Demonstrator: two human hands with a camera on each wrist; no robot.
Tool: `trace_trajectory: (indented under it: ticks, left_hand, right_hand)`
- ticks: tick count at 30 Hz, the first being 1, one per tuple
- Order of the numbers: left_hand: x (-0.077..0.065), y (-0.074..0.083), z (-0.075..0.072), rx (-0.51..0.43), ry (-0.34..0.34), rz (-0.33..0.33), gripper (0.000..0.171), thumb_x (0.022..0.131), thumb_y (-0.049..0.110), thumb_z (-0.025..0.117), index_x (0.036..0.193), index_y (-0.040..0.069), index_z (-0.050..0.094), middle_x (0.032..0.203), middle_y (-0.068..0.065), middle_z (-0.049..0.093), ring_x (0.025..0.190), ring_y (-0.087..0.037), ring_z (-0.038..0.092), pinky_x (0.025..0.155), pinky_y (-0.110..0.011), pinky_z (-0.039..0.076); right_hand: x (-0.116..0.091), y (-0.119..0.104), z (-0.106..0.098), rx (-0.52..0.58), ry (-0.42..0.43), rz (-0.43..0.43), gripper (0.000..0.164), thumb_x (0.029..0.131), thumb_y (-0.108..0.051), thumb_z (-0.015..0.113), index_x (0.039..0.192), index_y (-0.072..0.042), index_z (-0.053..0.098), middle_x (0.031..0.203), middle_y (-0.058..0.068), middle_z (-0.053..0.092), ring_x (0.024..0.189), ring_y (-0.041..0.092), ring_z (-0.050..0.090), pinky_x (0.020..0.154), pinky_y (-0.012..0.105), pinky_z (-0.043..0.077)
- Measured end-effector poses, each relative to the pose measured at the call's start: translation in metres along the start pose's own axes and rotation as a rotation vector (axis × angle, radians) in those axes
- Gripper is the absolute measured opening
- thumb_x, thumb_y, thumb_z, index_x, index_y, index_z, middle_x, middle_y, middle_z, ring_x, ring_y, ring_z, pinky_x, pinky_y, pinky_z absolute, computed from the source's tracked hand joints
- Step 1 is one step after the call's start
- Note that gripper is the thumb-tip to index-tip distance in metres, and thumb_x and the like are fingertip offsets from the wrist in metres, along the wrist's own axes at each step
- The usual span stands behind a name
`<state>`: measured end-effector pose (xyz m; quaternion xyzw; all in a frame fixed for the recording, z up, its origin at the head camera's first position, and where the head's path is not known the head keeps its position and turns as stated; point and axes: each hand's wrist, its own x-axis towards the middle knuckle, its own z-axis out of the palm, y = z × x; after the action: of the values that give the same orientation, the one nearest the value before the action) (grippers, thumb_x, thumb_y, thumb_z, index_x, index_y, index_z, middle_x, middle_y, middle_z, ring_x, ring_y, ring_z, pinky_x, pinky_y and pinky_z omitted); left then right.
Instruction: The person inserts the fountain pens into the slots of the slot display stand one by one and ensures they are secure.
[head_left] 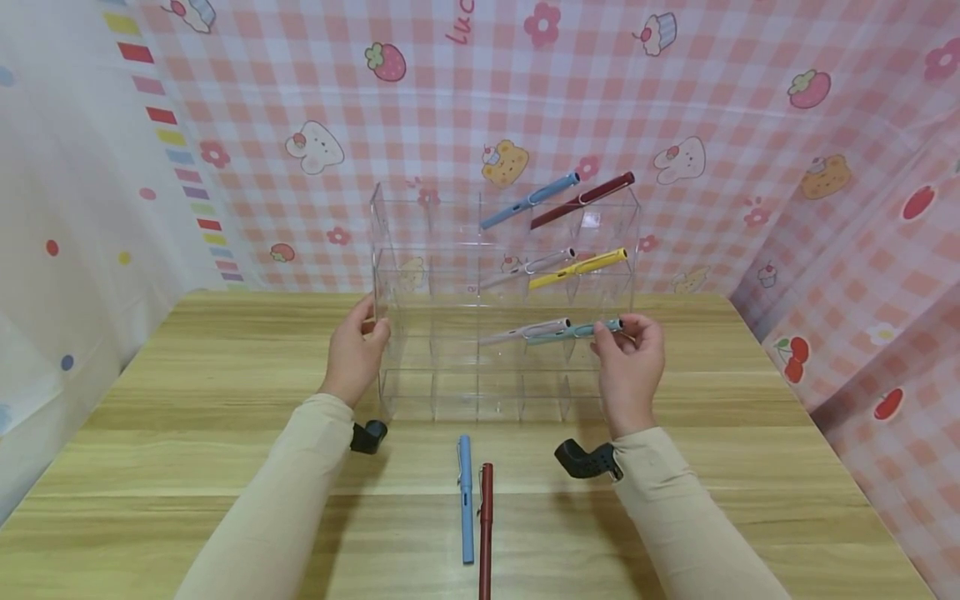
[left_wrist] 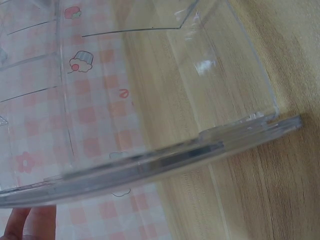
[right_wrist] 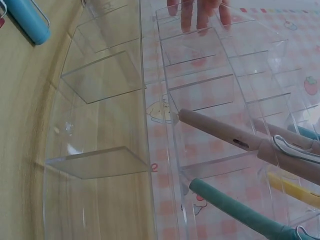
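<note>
1. Fingers of my left hand (head_left: 354, 354) rest fairly straight against the left side of the clear rack (head_left: 456, 408), thumb apart from them; the right wrist view shows them through the plastic. How firmly they press, I cannot tell.
2. Upright on the wooden table (head_left: 247, 400), the rack stands between my hands, its tiers split by thin dividers.
3. Just in front of it, a loose blue pen (head_left: 467, 500) lies with its clip end toward the rack; to its right, a loose red pen (head_left: 486, 500) runs out of the frame, near but apart.
4. Left of the two pen columns, a racked blue pen (head_left: 531, 202) leans above an upper grey pen (head_left: 536, 262) and a lower grey pen (head_left: 525, 332), capped ends pointing right.
5. Beside them lean a racked red pen (head_left: 582, 202), a yellow pen (head_left: 579, 268) and, in the third tier down, a teal pen (head_left: 562, 335).
6. At far right, my right hand (head_left: 633, 367) appears to pinch the teal pen by its capped end, thumb in front, fingers bent behind.
7. I judge the step as settling the teal pen in its slot; the next move calls for a gentle release, without nudging the neighbouring grey one.
</note>
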<state>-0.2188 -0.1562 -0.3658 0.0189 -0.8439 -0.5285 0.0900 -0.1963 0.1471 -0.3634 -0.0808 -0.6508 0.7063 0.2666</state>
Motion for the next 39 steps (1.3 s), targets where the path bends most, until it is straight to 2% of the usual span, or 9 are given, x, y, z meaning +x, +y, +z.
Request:
trace_trajectory:
  ticks: [6,15,23,28,34,39]
  left_hand:
    - [0.0,0.0,0.0,-0.002,0.0,0.0,0.047,0.099,0.013,0.045,0.147,0.014,0.042,0.138,-0.015,0.051,0.121,-0.031,0.049,0.093,-0.048,0.047]
    - [0.0,0.0,-0.001,0.007,0.0,-0.002,0.047,0.099,0.014,0.044,0.146,0.014,0.043,0.138,-0.014,0.051,0.12,-0.031,0.049,0.092,-0.047,0.047]
    - [0.001,-0.001,-0.001,0.004,0.001,-0.003,0.047,0.099,0.015,0.045,0.146,0.014,0.043,0.138,-0.015,0.052,0.12,-0.031,0.049,0.092,-0.046,0.047]
    - [0.001,-0.001,-0.001,0.0,0.002,0.0,0.047,0.099,0.015,0.045,0.146,0.015,0.043,0.137,-0.015,0.052,0.12,-0.031,0.049,0.092,-0.046,0.047]
    - [0.001,-0.001,0.0,-0.003,0.002,-0.004,0.049,0.099,0.014,0.045,0.147,0.015,0.042,0.139,-0.015,0.051,0.121,-0.032,0.049,0.094,-0.047,0.047]
    - [0.003,-0.002,0.0,0.001,0.005,-0.001,0.049,0.098,0.015,0.045,0.147,0.015,0.042,0.139,-0.015,0.051,0.121,-0.032,0.049,0.094,-0.048,0.047]
  right_hand:
    - [0.001,0.001,0.0,0.003,-0.013,-0.01,0.025,0.09,0.004,0.059,0.11,0.003,0.043,0.1,0.001,0.044,0.089,0.014,0.057,0.074,0.019,0.054]
    - [0.001,-0.001,0.001,0.025,-0.026,-0.015,0.023,0.09,0.005,0.06,0.102,-0.007,0.044,0.099,0.003,0.043,0.085,0.011,0.056,0.072,0.017,0.052]
    - [0.001,-0.001,0.002,0.051,-0.018,-0.01,0.025,0.087,0.008,0.061,0.103,-0.003,0.045,0.099,0.002,0.042,0.085,0.011,0.056,0.071,0.016,0.052]
    - [-0.001,-0.003,-0.001,0.07,-0.013,0.0,0.027,0.086,0.009,0.061,0.104,-0.005,0.046,0.101,0.003,0.044,0.087,0.013,0.055,0.072,0.017,0.052]
    - [-0.007,-0.006,-0.012,0.012,0.009,-0.021,0.029,0.087,0.004,0.063,0.108,-0.005,0.046,0.101,0.003,0.047,0.093,0.014,0.055,0.078,0.016,0.052]
    - [-0.017,-0.004,-0.021,-0.035,0.001,0.003,0.027,0.087,0.001,0.064,0.106,-0.007,0.046,0.1,0.003,0.049,0.092,0.013,0.055,0.075,0.015,0.052]
